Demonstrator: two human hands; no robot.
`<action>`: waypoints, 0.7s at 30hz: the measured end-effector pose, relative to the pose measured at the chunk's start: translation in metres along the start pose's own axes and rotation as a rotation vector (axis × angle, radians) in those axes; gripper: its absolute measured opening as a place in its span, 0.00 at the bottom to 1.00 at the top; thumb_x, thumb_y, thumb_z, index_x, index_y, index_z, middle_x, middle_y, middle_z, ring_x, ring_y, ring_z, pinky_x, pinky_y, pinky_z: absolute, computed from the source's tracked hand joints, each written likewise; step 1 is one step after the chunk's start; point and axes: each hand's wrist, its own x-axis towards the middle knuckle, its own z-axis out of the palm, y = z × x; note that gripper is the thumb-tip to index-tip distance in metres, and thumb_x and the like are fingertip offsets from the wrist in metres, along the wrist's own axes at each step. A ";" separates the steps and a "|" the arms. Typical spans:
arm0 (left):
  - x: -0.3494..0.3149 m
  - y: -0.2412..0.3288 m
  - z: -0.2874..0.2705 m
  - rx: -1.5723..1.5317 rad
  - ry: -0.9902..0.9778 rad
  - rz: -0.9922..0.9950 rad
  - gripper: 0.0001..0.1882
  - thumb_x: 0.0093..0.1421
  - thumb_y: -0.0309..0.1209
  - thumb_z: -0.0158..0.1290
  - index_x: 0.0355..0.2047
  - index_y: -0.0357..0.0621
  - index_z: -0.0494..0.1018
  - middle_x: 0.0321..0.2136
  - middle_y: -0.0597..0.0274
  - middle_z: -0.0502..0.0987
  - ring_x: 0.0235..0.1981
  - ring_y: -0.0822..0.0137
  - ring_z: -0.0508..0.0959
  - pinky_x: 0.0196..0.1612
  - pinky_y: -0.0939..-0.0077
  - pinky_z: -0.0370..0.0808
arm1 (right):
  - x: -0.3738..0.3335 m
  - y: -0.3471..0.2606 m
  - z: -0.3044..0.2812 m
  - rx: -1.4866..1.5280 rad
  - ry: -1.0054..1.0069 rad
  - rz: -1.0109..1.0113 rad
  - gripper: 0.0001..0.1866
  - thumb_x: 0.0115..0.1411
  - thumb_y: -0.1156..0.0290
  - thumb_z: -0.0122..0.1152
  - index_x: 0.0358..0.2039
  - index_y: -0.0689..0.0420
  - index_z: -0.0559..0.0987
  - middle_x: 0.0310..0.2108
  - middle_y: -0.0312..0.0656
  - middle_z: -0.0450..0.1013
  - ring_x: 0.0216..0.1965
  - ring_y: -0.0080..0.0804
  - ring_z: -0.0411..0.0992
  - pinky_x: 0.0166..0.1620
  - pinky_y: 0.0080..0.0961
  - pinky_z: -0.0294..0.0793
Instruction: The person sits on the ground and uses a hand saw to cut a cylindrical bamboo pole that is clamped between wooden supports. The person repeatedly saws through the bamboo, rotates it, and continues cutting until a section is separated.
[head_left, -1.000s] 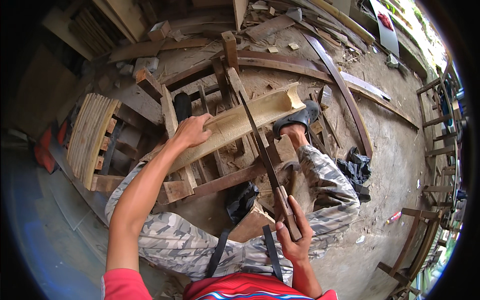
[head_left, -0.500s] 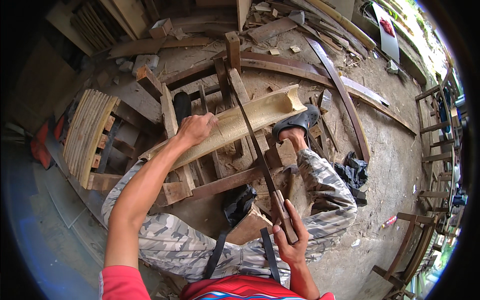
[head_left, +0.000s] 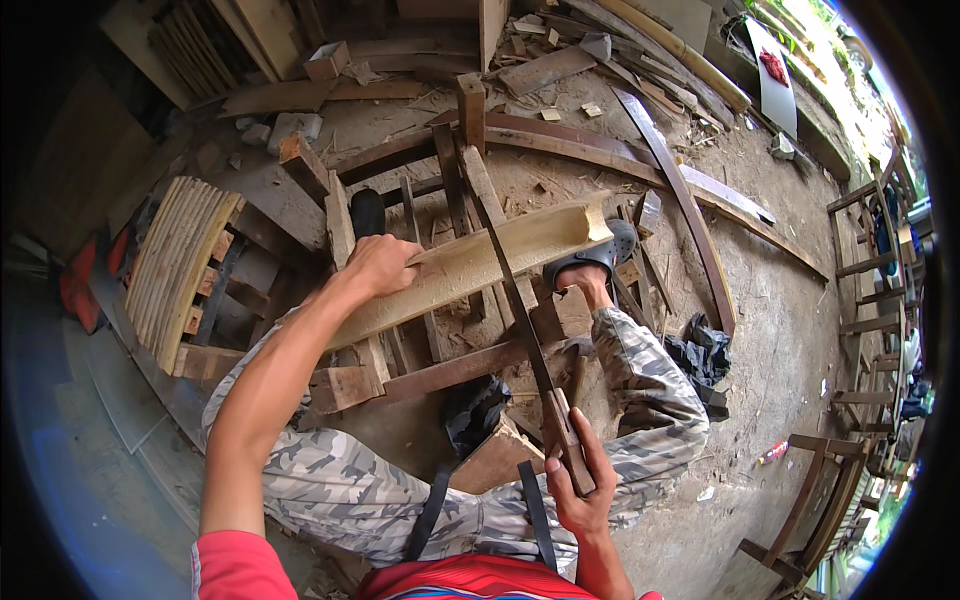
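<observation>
A pale half-round bamboo length (head_left: 480, 248) lies slantwise over a low wooden frame, hollow side up, its right end near my shoe. My left hand (head_left: 378, 268) is closed over its upper edge, left of the middle. My right hand (head_left: 585, 475), low and right of centre, grips a handsaw (head_left: 530, 330) by its wooden handle. The long dark blade runs up and leftward across the bamboo, right of my left hand. Whether the teeth have cut into it cannot be made out.
The low wooden frame (head_left: 450, 370) has posts and slats standing between my legs. At left is a slatted wooden stool (head_left: 180, 270). A black plastic bag (head_left: 700, 355) lies right of my knee, and long boards (head_left: 690, 210) beyond it. Offcuts litter the far floor.
My left hand has shifted slightly left along the bamboo, and the bamboo's right end sits a little lower and is turned. The saw stays across it with little visible movement.
</observation>
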 end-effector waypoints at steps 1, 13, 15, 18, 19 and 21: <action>-0.005 0.001 0.004 0.051 0.060 0.034 0.18 0.54 0.36 0.59 0.45 0.46 0.83 0.33 0.44 0.83 0.40 0.48 0.84 0.43 0.52 0.79 | -0.001 0.001 0.000 -0.011 -0.007 -0.015 0.34 0.61 0.76 0.63 0.67 0.66 0.67 0.49 0.50 0.80 0.43 0.26 0.78 0.48 0.22 0.75; -0.027 0.014 0.033 0.161 0.383 0.215 0.17 0.52 0.33 0.59 0.37 0.32 0.73 0.29 0.46 0.81 0.37 0.47 0.83 0.40 0.53 0.80 | -0.002 -0.001 0.016 -0.146 -0.110 -0.216 0.34 0.60 0.78 0.65 0.67 0.65 0.67 0.50 0.54 0.80 0.41 0.33 0.82 0.45 0.23 0.77; -0.028 0.017 0.031 0.104 0.270 0.082 0.22 0.53 0.35 0.60 0.42 0.30 0.72 0.31 0.40 0.81 0.39 0.44 0.83 0.43 0.53 0.79 | -0.004 0.001 0.020 -0.150 -0.123 -0.191 0.34 0.60 0.78 0.65 0.67 0.65 0.68 0.51 0.55 0.79 0.45 0.37 0.82 0.47 0.25 0.77; -0.030 0.040 0.000 -0.157 -0.077 -0.133 0.31 0.52 0.41 0.61 0.49 0.28 0.68 0.36 0.31 0.80 0.42 0.39 0.82 0.49 0.53 0.78 | -0.006 0.000 0.022 -0.162 -0.127 -0.184 0.34 0.60 0.78 0.65 0.67 0.65 0.68 0.52 0.57 0.79 0.50 0.42 0.81 0.51 0.27 0.76; -0.031 0.038 0.000 -0.195 -0.080 -0.140 0.34 0.51 0.43 0.62 0.51 0.28 0.67 0.37 0.30 0.80 0.42 0.39 0.82 0.50 0.54 0.78 | -0.005 0.001 0.024 -0.162 -0.133 -0.192 0.34 0.60 0.78 0.65 0.67 0.65 0.68 0.52 0.57 0.78 0.50 0.42 0.81 0.51 0.27 0.76; -0.032 0.032 0.003 -0.271 -0.085 -0.152 0.40 0.49 0.47 0.63 0.54 0.28 0.65 0.39 0.28 0.80 0.43 0.39 0.82 0.51 0.55 0.78 | -0.006 0.000 0.026 -0.170 -0.141 -0.192 0.34 0.60 0.78 0.65 0.67 0.65 0.68 0.53 0.57 0.78 0.50 0.43 0.81 0.51 0.28 0.76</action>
